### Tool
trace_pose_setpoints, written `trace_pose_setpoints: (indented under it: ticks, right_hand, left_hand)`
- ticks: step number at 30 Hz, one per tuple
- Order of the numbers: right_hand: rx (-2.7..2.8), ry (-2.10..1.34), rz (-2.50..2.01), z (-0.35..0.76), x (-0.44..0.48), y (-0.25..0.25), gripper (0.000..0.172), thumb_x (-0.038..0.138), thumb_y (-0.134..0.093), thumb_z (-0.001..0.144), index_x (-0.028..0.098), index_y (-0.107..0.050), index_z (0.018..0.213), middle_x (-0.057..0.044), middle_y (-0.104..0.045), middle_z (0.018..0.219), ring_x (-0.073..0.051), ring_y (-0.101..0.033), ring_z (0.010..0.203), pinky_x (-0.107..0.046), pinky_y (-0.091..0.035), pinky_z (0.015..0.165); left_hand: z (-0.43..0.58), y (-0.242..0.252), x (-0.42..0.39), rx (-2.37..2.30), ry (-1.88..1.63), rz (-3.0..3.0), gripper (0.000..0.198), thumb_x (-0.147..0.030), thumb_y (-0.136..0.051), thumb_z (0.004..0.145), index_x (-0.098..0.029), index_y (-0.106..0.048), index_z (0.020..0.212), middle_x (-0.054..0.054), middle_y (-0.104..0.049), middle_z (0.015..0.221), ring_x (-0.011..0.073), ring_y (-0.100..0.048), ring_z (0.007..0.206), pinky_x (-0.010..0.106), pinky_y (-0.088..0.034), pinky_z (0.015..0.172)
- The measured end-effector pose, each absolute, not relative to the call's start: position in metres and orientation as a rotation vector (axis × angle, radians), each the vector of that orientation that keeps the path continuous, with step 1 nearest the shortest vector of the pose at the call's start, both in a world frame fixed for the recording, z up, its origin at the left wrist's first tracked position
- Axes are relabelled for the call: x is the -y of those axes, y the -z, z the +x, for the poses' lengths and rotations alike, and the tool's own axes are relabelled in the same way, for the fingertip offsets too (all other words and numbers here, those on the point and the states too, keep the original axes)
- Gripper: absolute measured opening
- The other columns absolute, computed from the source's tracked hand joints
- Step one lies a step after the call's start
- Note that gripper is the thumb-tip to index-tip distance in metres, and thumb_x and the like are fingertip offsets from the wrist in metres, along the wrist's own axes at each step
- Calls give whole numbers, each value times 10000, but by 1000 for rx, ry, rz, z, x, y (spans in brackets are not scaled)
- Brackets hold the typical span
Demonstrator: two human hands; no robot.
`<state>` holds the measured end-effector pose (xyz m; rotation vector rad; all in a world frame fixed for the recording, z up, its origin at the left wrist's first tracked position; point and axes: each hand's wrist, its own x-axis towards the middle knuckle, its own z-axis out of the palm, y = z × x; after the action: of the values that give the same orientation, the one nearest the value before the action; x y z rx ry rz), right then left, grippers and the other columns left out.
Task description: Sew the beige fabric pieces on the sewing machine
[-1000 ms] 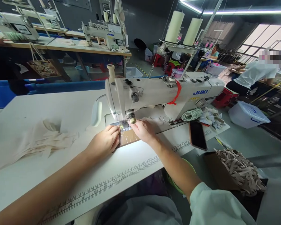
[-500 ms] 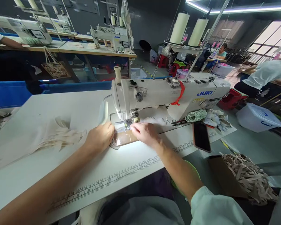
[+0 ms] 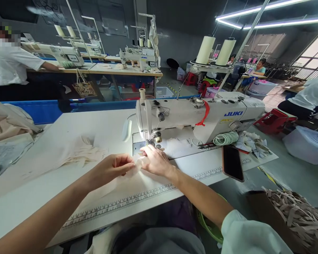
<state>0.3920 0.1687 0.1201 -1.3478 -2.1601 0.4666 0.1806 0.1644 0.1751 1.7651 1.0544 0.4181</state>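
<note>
A white JUKI sewing machine (image 3: 201,113) stands on the white table (image 3: 42,183). A pale fabric piece (image 3: 116,181) lies in front of its needle area (image 3: 149,141). My left hand (image 3: 112,169) is closed, pinching the fabric's near edge just left of the needle plate. My right hand (image 3: 155,160) rests on the same fabric right below the presser foot, fingers curled on its end. A loose pile of cream fabric pieces (image 3: 79,155) lies to the left of my hands.
A dark phone (image 3: 231,164) and a coil of white elastic (image 3: 225,138) lie right of the machine. A box of tan strips (image 3: 291,215) sits at lower right. Two thread cones (image 3: 214,51) stand behind. Other people work at neighbouring tables.
My left hand has pulled back from the needle plate and now pinches the fabric lifted toward me. The right hand stays by the presser foot. The view has tilted up and shifted left.
</note>
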Motion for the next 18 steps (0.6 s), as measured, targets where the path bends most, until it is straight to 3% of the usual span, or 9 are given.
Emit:
trace_pose_setpoints:
  ticks: [3,9,14,18]
  right_hand:
    - [2063,-658,-1128,395,-171,-118,103,257,-635,938,198,-677,1012,-9,-675,891,-162,-617,809,-299,-499,779]
    - [1856,-1159,-1111,410,-169,-127,60,232,-612,959,193,-595,1001,45,-649,675,-141,-646,654,-248,-487,636]
    - [2178,-602,-1429,405,-165,-134,181,190,-562,994,200,-616,821,-9,-681,750,-146,-610,680,-270,-420,663]
    - [2327,-223,-1589,398,-164,-132,224,231,-493,1038,186,-678,921,-90,-721,893,-196,-622,740,-321,-398,662]
  left_hand:
    - [172,-172,-154,-1097,-537,1643,550,-746,-628,834,-199,-619,780,-32,-509,658,123,-428,603,228,-338,557]
    - [140,-166,-152,-1379,-571,1586,589,-806,-567,797,-222,-616,855,-13,-578,656,157,-475,559,260,-371,519]
    - [104,-145,-160,-1634,-522,1862,544,-755,-534,796,-243,-678,907,50,-719,790,258,-644,725,316,-451,618]
    - [93,-135,-164,-1842,-384,2046,474,-685,-434,840,-273,-666,877,52,-771,900,293,-691,805,353,-455,686]
